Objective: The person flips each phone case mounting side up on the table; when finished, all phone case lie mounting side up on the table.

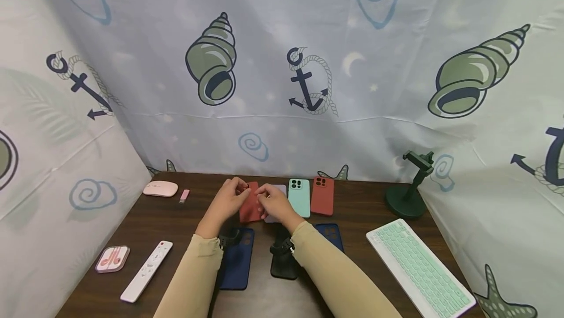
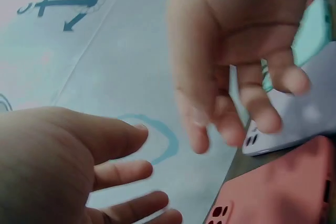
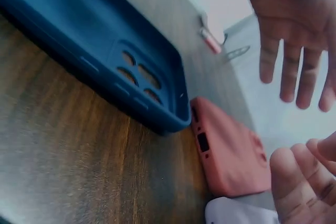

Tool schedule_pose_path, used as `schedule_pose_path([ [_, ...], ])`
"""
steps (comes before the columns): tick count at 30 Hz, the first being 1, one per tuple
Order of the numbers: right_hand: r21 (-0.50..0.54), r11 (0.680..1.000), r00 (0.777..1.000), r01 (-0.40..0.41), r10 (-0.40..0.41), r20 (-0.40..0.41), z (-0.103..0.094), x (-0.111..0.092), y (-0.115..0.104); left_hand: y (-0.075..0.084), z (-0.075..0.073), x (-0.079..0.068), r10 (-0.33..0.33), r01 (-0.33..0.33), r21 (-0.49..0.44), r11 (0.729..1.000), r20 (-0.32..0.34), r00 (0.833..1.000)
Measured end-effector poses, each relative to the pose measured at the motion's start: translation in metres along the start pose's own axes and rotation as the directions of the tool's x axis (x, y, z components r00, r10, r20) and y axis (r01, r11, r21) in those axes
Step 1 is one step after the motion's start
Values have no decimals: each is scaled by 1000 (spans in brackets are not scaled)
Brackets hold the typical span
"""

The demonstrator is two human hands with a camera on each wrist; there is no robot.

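Both hands are raised over a row of phone cases and hold nothing. My left hand (image 1: 229, 199) hovers by the coral phone case (image 1: 250, 205), its fingers loosely bent in the left wrist view. Facing it, my right hand (image 1: 276, 203) is over the lavender phone case (image 1: 270, 216), fingers relaxed and spread. A gap separates the two hands (image 3: 294, 24) in the right wrist view. The mint phone case (image 1: 299, 198) and a red phone case (image 1: 322, 196) continue the row to the right. Below my left wrist lies a dark blue phone case (image 3: 58, 9), hollow side up.
A black phone case (image 1: 284, 266) and another blue case (image 1: 330, 234) lie near my right forearm. At left are a mouse (image 1: 160, 189), a pink USB stick (image 1: 184, 195), boxed earphones (image 1: 112, 259) and a white remote (image 1: 147, 271). A green stand (image 1: 407, 200) and keyboard (image 1: 420, 266) are at right.
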State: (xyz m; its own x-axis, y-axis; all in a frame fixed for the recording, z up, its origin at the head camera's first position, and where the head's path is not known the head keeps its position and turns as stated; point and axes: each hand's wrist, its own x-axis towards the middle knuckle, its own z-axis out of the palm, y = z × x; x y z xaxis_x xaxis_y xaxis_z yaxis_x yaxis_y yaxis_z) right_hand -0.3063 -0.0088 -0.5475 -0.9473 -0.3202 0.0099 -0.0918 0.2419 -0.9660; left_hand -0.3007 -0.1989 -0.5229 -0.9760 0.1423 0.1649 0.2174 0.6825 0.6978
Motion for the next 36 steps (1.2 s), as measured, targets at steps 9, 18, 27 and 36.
schedule_pose_path([
  [9, 27, 991, 990, -133, 134, -36, 4, 6, 28, -20, 20, -2, -90, 72, 122, 990, 146, 985],
  [18, -159, 983, 996, -87, 87, -8, 5, 7, 38, -28, 22, -1, -66, 36, 166, 985, 181, 981],
  [27, -111, 988, 994, -108, 109, 4, 0, 5, 39, -21, 19, -3, -102, 75, 159, 985, 175, 979],
  [36, -35, 995, 995, -95, 95, 4, -2, 7, 46, -20, 20, -4, -106, 79, 155, 985, 171, 980],
])
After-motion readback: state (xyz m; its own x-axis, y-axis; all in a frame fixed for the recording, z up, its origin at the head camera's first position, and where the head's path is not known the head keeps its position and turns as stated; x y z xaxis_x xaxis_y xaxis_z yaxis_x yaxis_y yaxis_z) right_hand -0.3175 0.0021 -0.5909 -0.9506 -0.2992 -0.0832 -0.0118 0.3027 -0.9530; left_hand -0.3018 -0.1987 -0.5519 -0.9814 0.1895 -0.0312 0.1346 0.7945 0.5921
